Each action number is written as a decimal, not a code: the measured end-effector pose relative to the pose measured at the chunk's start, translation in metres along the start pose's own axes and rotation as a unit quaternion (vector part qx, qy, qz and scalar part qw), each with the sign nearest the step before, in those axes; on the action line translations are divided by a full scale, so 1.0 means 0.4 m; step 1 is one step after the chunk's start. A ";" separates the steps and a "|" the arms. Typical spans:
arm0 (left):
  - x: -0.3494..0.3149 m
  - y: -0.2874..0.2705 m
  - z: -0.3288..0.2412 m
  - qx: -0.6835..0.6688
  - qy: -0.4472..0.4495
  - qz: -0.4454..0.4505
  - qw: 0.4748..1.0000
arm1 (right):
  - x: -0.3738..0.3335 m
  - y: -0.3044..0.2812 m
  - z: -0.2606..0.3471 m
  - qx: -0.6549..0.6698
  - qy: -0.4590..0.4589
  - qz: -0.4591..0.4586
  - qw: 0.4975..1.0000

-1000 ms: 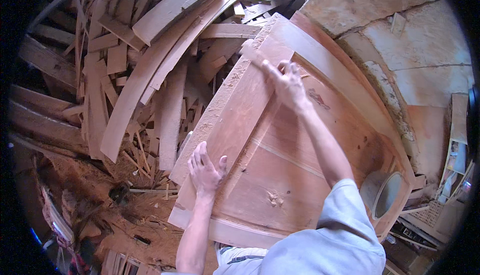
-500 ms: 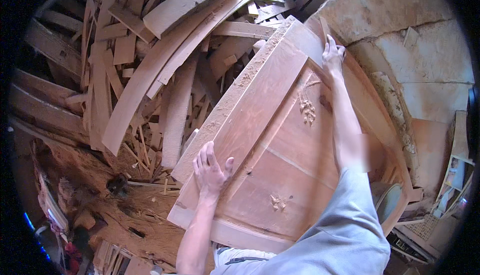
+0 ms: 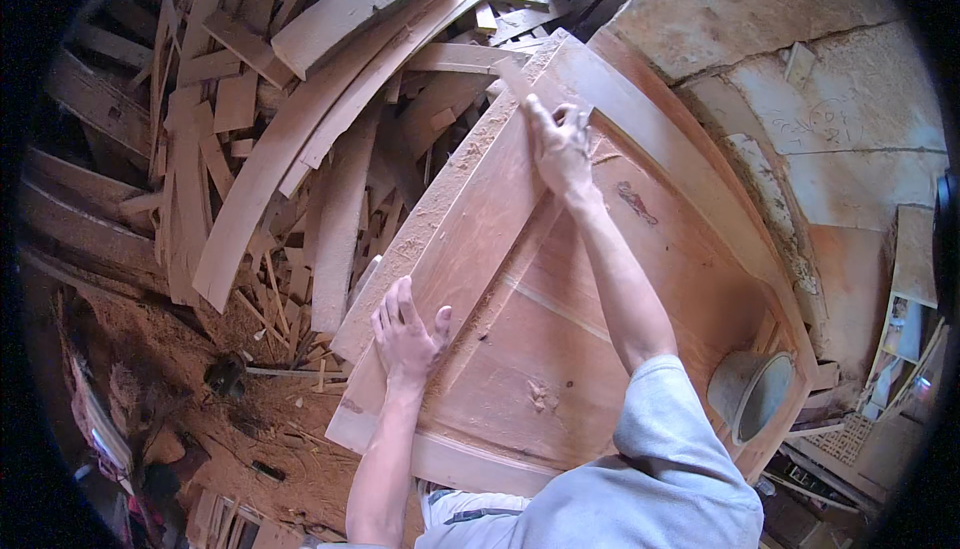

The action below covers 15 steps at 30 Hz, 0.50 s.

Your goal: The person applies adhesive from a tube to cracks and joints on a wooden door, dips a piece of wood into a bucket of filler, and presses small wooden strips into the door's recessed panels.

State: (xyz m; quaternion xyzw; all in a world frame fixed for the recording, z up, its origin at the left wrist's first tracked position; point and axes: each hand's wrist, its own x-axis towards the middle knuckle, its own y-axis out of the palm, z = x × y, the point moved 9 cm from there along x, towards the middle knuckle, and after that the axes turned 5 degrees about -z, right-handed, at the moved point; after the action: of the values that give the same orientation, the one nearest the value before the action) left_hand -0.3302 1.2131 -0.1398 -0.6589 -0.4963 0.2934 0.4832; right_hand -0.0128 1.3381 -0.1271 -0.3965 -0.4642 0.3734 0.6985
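Observation:
A large framed wooden panel (image 3: 580,319), like a door or cabinet front, lies in front of me. My left hand (image 3: 408,339) rests on its left frame board, fingers spread and thumb apart, holding nothing. Near the panel's far left corner, my right hand (image 3: 562,149) grips a thin, flat wooden strip (image 3: 514,80), whose end sticks out past the fingers and is blurred. Sawdust (image 3: 420,219) coats the ledge along the panel's left edge. Small heaps of shavings (image 3: 541,396) lie on the recessed boards.
Beyond the left edge is a jumbled pile of wood offcuts, with long curved boards (image 3: 290,149) on top. A grey bucket (image 3: 750,396) stands on the right side of the panel. Large pale slabs (image 3: 850,99) lie at the far right. Sawdust covers the floor at lower left.
My right hand has swept left with the wooden strip, from the panel's far right side to its far left frame board. Shavings near the far end are gone. My left hand stays put.

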 end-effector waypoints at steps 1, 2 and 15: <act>0.001 -0.001 -0.001 -0.005 -0.001 -0.002 1.000 | -0.016 -0.004 0.025 -0.014 -0.029 0.011 0.999; -0.002 0.000 -0.002 -0.005 0.001 -0.004 1.000 | -0.035 -0.011 0.050 0.027 -0.072 0.006 0.997; 0.003 0.004 0.000 -0.008 -0.005 0.002 1.000 | 0.062 0.000 -0.255 -0.084 0.095 -0.020 0.992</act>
State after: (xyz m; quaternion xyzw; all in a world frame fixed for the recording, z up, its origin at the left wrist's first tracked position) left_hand -0.3293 1.2141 -0.1414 -0.6625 -0.4994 0.2935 0.4749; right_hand 0.0908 1.3390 -0.1446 -0.4776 -0.4337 0.2797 0.7111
